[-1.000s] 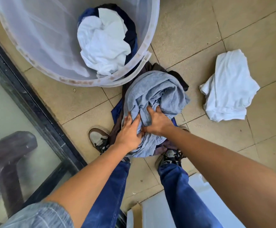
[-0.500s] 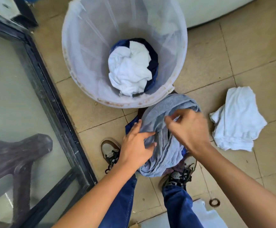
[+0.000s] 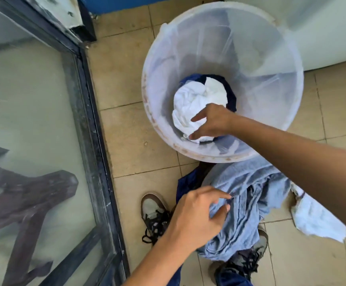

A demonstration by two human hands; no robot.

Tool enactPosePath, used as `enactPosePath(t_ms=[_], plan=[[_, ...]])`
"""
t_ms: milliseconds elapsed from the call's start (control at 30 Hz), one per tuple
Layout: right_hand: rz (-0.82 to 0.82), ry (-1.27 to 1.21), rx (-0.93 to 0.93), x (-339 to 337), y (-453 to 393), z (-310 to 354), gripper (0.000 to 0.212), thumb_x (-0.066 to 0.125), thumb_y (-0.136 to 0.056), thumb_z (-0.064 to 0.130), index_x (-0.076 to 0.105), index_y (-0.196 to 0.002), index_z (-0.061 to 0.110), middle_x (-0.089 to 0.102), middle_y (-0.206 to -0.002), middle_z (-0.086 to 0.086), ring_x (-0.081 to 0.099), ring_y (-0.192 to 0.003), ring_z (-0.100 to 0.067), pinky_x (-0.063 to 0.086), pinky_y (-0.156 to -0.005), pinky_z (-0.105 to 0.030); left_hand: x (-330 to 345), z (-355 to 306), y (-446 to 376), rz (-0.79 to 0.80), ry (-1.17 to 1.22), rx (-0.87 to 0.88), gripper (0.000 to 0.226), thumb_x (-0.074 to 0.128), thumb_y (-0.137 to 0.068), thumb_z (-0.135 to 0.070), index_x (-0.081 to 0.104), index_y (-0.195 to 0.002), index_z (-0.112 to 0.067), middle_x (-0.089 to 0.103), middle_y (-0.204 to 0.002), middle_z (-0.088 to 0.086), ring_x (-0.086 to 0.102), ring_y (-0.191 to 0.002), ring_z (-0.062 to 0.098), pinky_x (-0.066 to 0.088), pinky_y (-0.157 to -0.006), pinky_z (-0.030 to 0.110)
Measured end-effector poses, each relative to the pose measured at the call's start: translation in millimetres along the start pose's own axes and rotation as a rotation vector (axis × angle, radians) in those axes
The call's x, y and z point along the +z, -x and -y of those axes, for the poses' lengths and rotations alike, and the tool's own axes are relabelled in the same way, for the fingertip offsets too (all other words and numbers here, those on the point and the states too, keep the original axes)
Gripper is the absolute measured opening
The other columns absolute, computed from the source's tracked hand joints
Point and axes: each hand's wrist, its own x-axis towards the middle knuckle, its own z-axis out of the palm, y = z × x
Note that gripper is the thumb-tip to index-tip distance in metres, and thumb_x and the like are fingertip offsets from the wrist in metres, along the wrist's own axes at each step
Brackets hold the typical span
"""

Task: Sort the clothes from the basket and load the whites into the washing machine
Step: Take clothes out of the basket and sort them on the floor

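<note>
Head view: basket (image 3: 287, 65) holds white cloth (image 3: 190, 100), navy garment (image 3: 231, 98).

White garment (image 3: 194, 102) sits crumpled in the mesh basket (image 3: 271, 83), right under the right hand's fingertips (image 3: 193, 136); pale blue garment (image 3: 248, 195) bunched beneath the left hand's fingers (image 3: 219, 196)

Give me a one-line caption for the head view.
Right hand reaches into the basket for the white garment; left hand touches the grey-blue garment.
</note>
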Motion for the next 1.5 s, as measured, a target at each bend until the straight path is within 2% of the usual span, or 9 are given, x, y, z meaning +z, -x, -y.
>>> enactPosePath(t_ms=[167, 367, 500, 633, 767, 1033, 1200, 1300, 1500], plan=[[0.123, -0.365, 0.16, 17.8, -62.6, -11.7, 0.123, 0.103, -0.047, 0.038, 0.046, -0.154, 0.021, 0.07, -0.109, 0.003, 0.072, -0.097, -0.018, 0.062, -0.075, -0.035, -13.4, 17.0, 18.7, 0.034, -0.025, 0.003, 0.023, 0.067, -0.094, -0.034, 0.074, -0.117, -0.034, 0.071, -0.112, -0.022, 0.066, -0.098, -0.005, 0.055, -0.083, 0.02], [-0.321, -0.28, 0.284, 9.1, -79.4, -19.4, 0.055, 0.102, -0.061, 0.021, 0.077, -0.105, 0.002, 0.079, -0.099, -0.015, 0.077, -0.092, -0.027, 0.065, -0.087, -0.042, -40.8, 26.6, 32.3, 0.05, -0.033, 0.003, 0.027, 0.064, -0.095, -0.044, 0.072, -0.12, -0.038, 0.07, -0.11, -0.024, 0.065, -0.098, -0.006, 0.054, -0.083, 0.019], [-0.355, -0.226, 0.305, 2.6, -40.9, -9.6, 0.082, 0.1, -0.061, 0.029, 0.06, -0.13, 0.007, 0.064, -0.124, -0.009, 0.064, -0.115, -0.028, 0.058, -0.091, -0.037, -56.3, 15.3, 32.2, -0.002, 0.014, 0.02, 0.023, 0.067, -0.095, -0.04, 0.074, -0.116, -0.037, 0.071, -0.108, -0.026, 0.067, -0.097, -0.005, 0.057, -0.081, 0.023], [-0.327, -0.138, 0.185, -7.7, 27.0, 9.4, 0.044, 0.092, -0.071, 0.036, 0.068, -0.103, 0.019, 0.068, -0.102, -0.002, 0.066, -0.105, -0.027, 0.048, -0.077, -0.032, -75.5, -24.2, 22.6, -0.07, 0.028, 0.101, 0.023, 0.07, -0.094, -0.035, 0.076, -0.116, -0.034, 0.072, -0.105, -0.025, 0.068, -0.094, -0.006, 0.05, -0.078, 0.007], [-0.681, -0.071, -0.084, -7.9, 108.4, 28.4, 0.014, 0.079, -0.075, 0.026, 0.07, -0.083, 0.018, 0.066, -0.072, 0.003, 0.062, -0.077, -0.02, 0.034, -0.059, -0.019, -88.6, -62.6, 8.7, -0.173, 0.047, 0.228, 0.02, 0.078, -0.09, -0.02, 0.08, -0.11, -0.022, 0.076, -0.099, -0.017, 0.07, -0.087, -0.004, 0.046, -0.075, 0.003], [-0.888, -0.373, -0.494, -23.2, 249.0, 68.8, 0.025, 0.076, -0.07, -0.008, 0.084, -0.084, 0.011, 0.065, -0.094, -0.004, 0.063, -0.087, -0.003, 0.041, -0.075, -0.009, -126.2, -148.1, 37.1, -0.67, 0.399, 0.515, 0.02, 0.07, -0.087, -0.019, 0.067, -0.099, -0.003, 0.069, -0.099, 0.012, 0.069, -0.088, 0.033, 0.052, -0.061, 0.045], [-0.947, -0.382, -0.604, -76.0, 344.3, 104.6, 0.031, 0.068, -0.057, -0.023, 0.069, -0.062, 0.008, 0.068, -0.081, -0.002, 0.066, -0.075, -0.011, 0.043, -0.064, -0.014, -168.2, -218.5, 66.6, -0.653, 0.09, 0.561, 0.082, 0.084, -0.078, -0.044, 0.052, -0.139, 0.001, 0.053, -0.143, 0.017, 0.051, -0.136, 0.038, 0.047, -0.103, 0.045], [-0.934, -0.415, -0.694, -113.2, 431.3, 127.2, 0.017, 0.07, -0.061, -0.01, 0.065, -0.059, 0.006, 0.067, -0.077, 0.001, 0.065, -0.07, -0.011, 0.048, -0.059, -0.022, -189.5, -282.6, 96.0, -0.561, 0.072, 0.545, 0.089, 0.084, -0.083, -0.046, 0.044, -0.151, -0.004, 0.048, -0.152, 0.008, 0.048, -0.142, 0.033, 0.045, -0.11, 0.051], [-0.989, -0.16, -0.776, -162.8, 602.4, 154.6, 0.022, 0.079, -0.059, 0.001, 0.065, -0.052, 0.017, 0.072, -0.075, 0.012, 0.071, -0.073, -0.013, 0.053, -0.059, -0.024, -235.5, -419.5, 185.9, -0.478, 0.069, 0.643, 0.029, 0.09, -0.071, -0.023, 0.063, -0.081, -0.019, 0.058, -0.098, -0.007, 0.063, -0.08, 0.014, 0.049, -0.063, 0.031]])
